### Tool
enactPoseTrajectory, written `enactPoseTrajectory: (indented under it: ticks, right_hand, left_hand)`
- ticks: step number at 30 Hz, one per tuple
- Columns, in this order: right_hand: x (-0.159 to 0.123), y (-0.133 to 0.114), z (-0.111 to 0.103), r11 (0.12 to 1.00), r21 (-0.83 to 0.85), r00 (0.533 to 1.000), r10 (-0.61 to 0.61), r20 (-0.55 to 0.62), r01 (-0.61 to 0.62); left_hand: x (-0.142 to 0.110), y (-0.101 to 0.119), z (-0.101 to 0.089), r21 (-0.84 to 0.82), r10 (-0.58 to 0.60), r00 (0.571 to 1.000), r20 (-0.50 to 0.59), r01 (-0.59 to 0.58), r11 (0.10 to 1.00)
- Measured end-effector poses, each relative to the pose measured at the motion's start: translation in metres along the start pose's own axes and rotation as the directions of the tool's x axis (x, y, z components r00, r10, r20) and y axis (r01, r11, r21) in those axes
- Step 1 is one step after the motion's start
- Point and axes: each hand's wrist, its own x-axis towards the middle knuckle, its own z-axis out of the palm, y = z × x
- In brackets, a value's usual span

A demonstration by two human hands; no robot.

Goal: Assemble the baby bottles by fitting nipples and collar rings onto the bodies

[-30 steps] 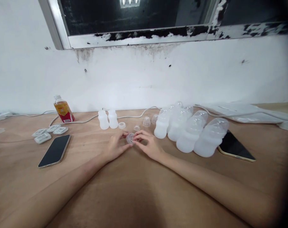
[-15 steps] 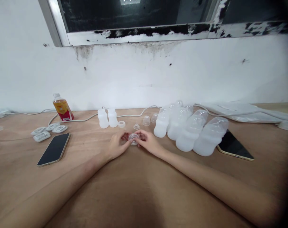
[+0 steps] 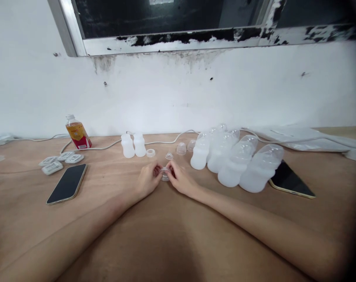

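Note:
My left hand [image 3: 150, 178] and my right hand [image 3: 179, 176] meet at the middle of the table. Between them, thumbs and fingers of both pinch a clear baby bottle collar ring [image 3: 164, 177] low over the tabletop. Something clear, perhaps a nipple, seems to sit in it, but the fingers partly hide it. Just beyond my fingertips lies a clear nipple [image 3: 169, 156]. Behind it are two clear domed caps [image 3: 181, 149]. A loose collar ring [image 3: 150, 153] lies near two uncapped white baby bottles [image 3: 128, 146], left of the nipple.
Several capped baby bottles [image 3: 231, 168] stand to the right, partly over a phone [image 3: 291, 181]. On the left are another phone [image 3: 67, 184], several small white cases [image 3: 52, 168] and a drink bottle [image 3: 78, 134]. A white cable [image 3: 163, 143] and a plastic bag [image 3: 298, 139] lie along the wall.
Both hands have shifted their fingers around the collar ring. It has tilted so that its face shows less from above. The other things stay where they were.

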Motion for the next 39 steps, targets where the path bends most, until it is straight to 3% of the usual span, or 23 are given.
enactPoseTrajectory:
  ticks: [6,16,23,31,39]
  right_hand:
    - [0.0009,-0.0010,-0.0032,0.999,0.040,0.999,0.000,0.051,-0.002]
    - [-0.0017,-0.0022,-0.0013,0.999,-0.028,0.998,-0.037,0.050,0.039]
    - [0.0000,-0.0004,-0.0030,0.999,0.010,0.997,-0.049,0.062,0.048]
    - [-0.0011,0.0002,-0.0023,0.998,-0.019,0.995,-0.050,0.089,0.052]
    - [-0.0016,-0.0011,-0.0016,0.994,-0.039,0.991,-0.095,0.089,0.098]
  left_hand:
    - [0.0007,0.0056,-0.0040,-0.081,-0.086,0.996,0.032,0.088,0.993]
    - [-0.0013,0.0027,-0.0004,0.050,0.006,0.998,0.055,-0.009,0.999]
    - [-0.0003,0.0025,-0.0046,0.011,-0.051,0.996,0.077,0.051,0.999]
    - [-0.0014,-0.0018,-0.0081,0.016,-0.043,0.986,0.160,0.041,0.999]
    - [0.0000,0.0033,-0.0044,0.054,-0.024,0.989,0.147,0.016,0.998]
